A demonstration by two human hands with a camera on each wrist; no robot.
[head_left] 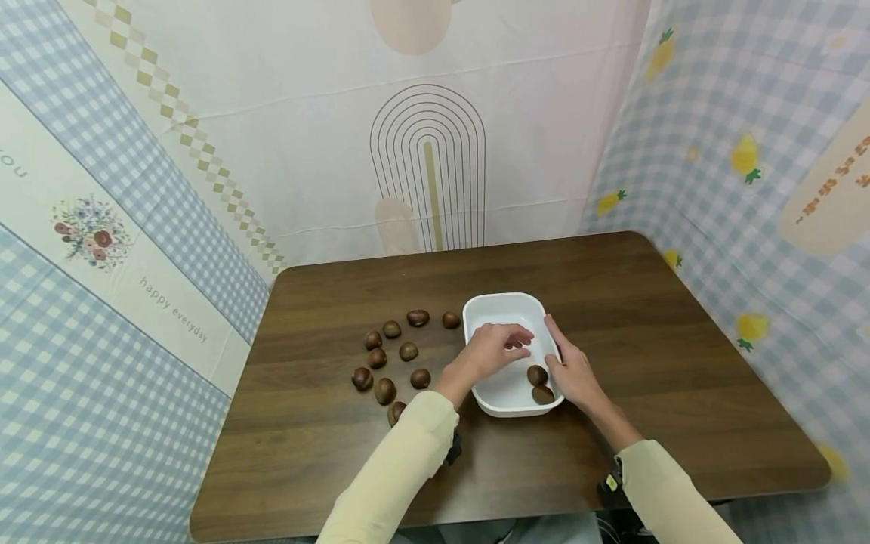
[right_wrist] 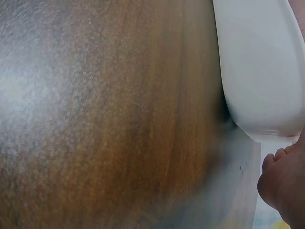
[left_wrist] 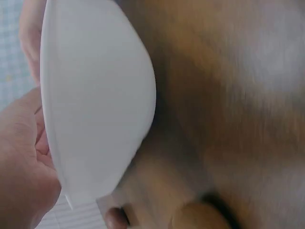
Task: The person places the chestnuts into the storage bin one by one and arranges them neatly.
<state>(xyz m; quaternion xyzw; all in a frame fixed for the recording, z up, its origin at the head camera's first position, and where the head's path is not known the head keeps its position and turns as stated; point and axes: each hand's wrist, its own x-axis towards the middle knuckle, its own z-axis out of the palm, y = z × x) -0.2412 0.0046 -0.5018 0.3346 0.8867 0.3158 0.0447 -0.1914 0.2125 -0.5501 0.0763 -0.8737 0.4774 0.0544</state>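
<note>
Centrally in the head view, a white dish [head_left: 510, 310] sits on the brown table [head_left: 680, 363], with two chestnuts [head_left: 540, 384] in its lower right corner. The left hand [head_left: 491, 351] hovers over the dish's inside with fingers loosely curled; whether anything is pinched between them I cannot tell. The right hand [head_left: 574, 370] lies along the dish's right rim, fingers fairly straight and touching it. Left of the dish, loose chestnuts [head_left: 394, 355] are scattered on the wood, the nearest just beside its upper left corner. Bare table stretches wide to the right and along the far edge at the top, while patterned cloth walls close in on three sides.

Closer in, the left wrist view shows the dish's outer wall [left_wrist: 95, 105] at the left of the frame and a chestnut [left_wrist: 116, 218] at the bottom edge. The right wrist view shows the dish's curved wall [right_wrist: 262, 62] at upper right, with blurred wood grain filling the left.
</note>
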